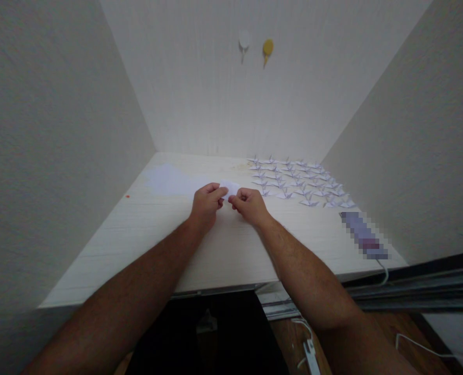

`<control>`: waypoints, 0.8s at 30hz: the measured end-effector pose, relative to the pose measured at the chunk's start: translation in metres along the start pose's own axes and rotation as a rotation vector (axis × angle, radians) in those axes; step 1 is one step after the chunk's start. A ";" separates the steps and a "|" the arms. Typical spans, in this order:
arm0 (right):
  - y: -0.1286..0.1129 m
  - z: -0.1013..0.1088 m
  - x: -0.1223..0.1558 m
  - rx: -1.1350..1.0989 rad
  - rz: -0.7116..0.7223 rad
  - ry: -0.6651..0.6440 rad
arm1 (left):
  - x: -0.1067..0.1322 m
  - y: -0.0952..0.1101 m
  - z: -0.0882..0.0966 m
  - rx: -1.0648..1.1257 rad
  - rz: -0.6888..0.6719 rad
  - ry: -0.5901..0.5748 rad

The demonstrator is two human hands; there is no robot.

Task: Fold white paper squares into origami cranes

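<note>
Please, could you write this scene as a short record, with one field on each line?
left hand: fingers on small white paper
right hand: fingers on same paper
table, right: rows of folded paper birds; nearer, a pixelated object, white cable
table, left: flat white paper area
back wall: white hook, yellow hook
</note>
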State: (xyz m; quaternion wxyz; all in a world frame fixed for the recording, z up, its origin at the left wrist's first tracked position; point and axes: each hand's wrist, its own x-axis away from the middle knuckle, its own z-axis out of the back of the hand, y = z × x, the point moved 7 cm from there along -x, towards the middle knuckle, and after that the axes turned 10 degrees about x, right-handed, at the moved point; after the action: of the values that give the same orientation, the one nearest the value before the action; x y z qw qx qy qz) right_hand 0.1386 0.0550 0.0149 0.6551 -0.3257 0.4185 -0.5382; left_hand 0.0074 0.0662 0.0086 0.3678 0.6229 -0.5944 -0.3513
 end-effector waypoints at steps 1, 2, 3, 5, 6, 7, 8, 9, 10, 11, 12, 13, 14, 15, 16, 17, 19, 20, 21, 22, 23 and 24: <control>-0.001 0.001 0.000 0.018 0.002 0.004 | 0.000 0.000 -0.001 -0.001 0.012 -0.017; -0.001 0.002 0.000 0.031 0.002 0.006 | 0.000 -0.001 -0.002 -0.007 0.020 -0.029; -0.002 0.003 0.000 0.042 0.004 0.001 | 0.000 -0.001 -0.002 -0.014 0.022 -0.033; -0.005 0.002 0.001 0.055 0.015 -0.017 | 0.001 0.000 -0.001 -0.017 0.019 -0.015; -0.006 0.002 0.001 0.053 0.021 -0.028 | 0.001 0.000 0.000 -0.008 0.018 -0.002; -0.008 0.001 0.001 0.048 0.027 -0.039 | 0.001 0.001 0.000 0.005 0.021 0.008; -0.009 0.001 0.001 0.043 0.032 -0.049 | 0.002 0.001 0.000 0.016 0.025 0.013; -0.009 0.001 0.001 0.038 0.037 -0.056 | 0.002 0.001 0.000 0.020 0.032 0.013; -0.009 0.001 0.002 0.036 0.040 -0.062 | 0.002 0.000 0.001 0.014 0.041 0.009; -0.009 0.001 0.002 0.037 0.042 -0.067 | 0.002 0.000 0.001 0.001 0.052 -0.003; -0.008 0.001 0.002 0.042 0.041 -0.070 | 0.002 -0.001 0.000 -0.018 0.065 -0.022; -0.006 0.001 0.003 0.050 0.039 -0.073 | 0.001 -0.002 0.000 -0.042 0.080 -0.046; -0.005 0.002 0.003 0.057 0.036 -0.077 | 0.001 -0.003 0.000 -0.070 0.092 -0.068; -0.004 0.002 0.003 0.062 0.036 -0.082 | 0.001 -0.003 0.000 -0.095 0.097 -0.082; -0.004 0.002 0.004 0.065 0.039 -0.087 | 0.000 -0.003 0.001 -0.117 0.092 -0.083; -0.004 0.002 0.004 0.065 0.042 -0.088 | 0.000 -0.002 0.003 -0.133 0.080 -0.071; -0.003 0.002 0.003 0.054 0.039 -0.087 | -0.001 0.000 0.005 -0.143 0.055 -0.030; -0.003 0.002 0.003 0.046 0.029 -0.083 | -0.001 0.000 0.007 -0.138 0.047 -0.013; -0.002 0.002 0.003 0.035 0.014 -0.075 | -0.002 0.001 0.007 -0.132 0.048 -0.003; -0.001 0.003 0.002 0.023 -0.002 -0.065 | -0.003 0.000 0.008 -0.126 0.052 0.000; 0.001 0.004 0.001 0.008 -0.017 -0.047 | -0.004 0.000 0.008 -0.121 0.059 -0.005; 0.003 0.006 0.001 -0.013 -0.033 -0.020 | -0.005 -0.001 0.009 -0.119 0.067 -0.017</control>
State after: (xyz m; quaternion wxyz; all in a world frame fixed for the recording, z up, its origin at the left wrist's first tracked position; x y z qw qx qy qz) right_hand 0.1455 0.0550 0.0143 0.6481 -0.3423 0.4098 -0.5430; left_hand 0.0002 0.0706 0.0033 0.4109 0.5765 -0.5961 -0.3787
